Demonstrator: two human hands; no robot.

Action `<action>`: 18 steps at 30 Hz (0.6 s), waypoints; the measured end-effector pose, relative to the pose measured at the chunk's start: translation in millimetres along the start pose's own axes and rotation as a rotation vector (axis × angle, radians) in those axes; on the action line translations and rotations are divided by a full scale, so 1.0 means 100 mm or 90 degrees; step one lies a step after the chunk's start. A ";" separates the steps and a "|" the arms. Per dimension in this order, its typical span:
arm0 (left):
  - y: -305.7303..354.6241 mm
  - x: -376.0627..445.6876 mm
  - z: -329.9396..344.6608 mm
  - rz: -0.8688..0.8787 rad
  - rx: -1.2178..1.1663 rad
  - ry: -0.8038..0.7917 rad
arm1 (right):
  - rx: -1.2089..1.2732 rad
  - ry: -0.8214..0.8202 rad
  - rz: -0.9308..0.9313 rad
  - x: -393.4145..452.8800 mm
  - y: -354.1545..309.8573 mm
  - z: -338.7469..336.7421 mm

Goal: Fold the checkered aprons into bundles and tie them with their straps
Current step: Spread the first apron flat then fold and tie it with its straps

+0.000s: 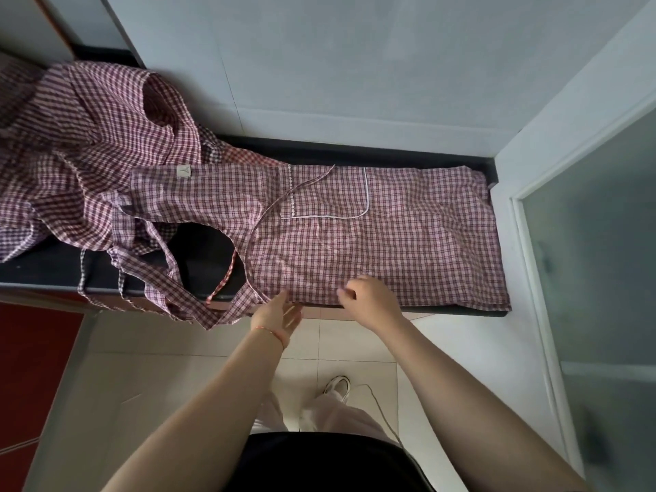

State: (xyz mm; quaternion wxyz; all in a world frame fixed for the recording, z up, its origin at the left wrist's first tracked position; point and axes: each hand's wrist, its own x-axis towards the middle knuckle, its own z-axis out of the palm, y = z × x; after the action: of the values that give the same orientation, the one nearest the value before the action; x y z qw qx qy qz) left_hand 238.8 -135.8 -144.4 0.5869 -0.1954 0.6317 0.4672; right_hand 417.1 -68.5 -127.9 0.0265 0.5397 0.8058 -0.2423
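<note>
The apron [372, 236] is thin checkered cloth, matt and a little wrinkled. The counter [206, 250] looks dark, smooth and matt. The floor [355, 349] tiles are glossy.

— What's the room like?
— A black countertop [355, 150] runs along a pale grey wall [355, 65].
— And the floor?
— Cream floor tiles [355, 349], a red cabinet front [32, 367] at the left, a frosted glass door [603, 261] at the right.
</note>
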 end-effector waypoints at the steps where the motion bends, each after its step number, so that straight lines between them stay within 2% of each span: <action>1: 0.07 0.02 0.00 0.020 -0.015 0.027 | -0.006 0.039 0.029 0.00 0.04 0.00; 5: 0.25 0.05 0.00 0.089 -0.077 0.103 | 0.084 0.175 0.288 -0.09 0.34 -0.13; 8: 0.08 0.01 0.07 0.072 -0.092 0.046 | 0.409 0.297 0.578 -0.21 0.60 -0.21; 10: -0.10 0.00 0.15 0.038 -0.086 -0.013 | 0.616 0.303 0.765 -0.35 0.81 -0.20; 11: -0.18 -0.02 0.21 0.023 -0.074 -0.029 | 0.692 0.269 0.800 -0.45 0.93 -0.19; 13: -0.31 -0.03 0.28 0.009 -0.029 -0.021 | 0.855 0.210 0.797 -0.61 1.12 -0.16; 16: -0.42 -0.13 0.36 -0.034 0.055 0.013 | 1.160 0.279 0.818 -0.73 1.30 -0.23; 18: -0.46 -0.34 0.48 -0.089 0.158 0.000 | 1.179 0.325 0.805 -0.71 1.40 -0.29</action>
State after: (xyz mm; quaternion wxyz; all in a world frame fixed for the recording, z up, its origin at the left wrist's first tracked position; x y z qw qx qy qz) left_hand 310.2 -129.1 -123.1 0.6379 -0.1650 0.6693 0.3433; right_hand 576.7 -75.4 -131.6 -0.4277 0.6932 -0.1143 -0.5688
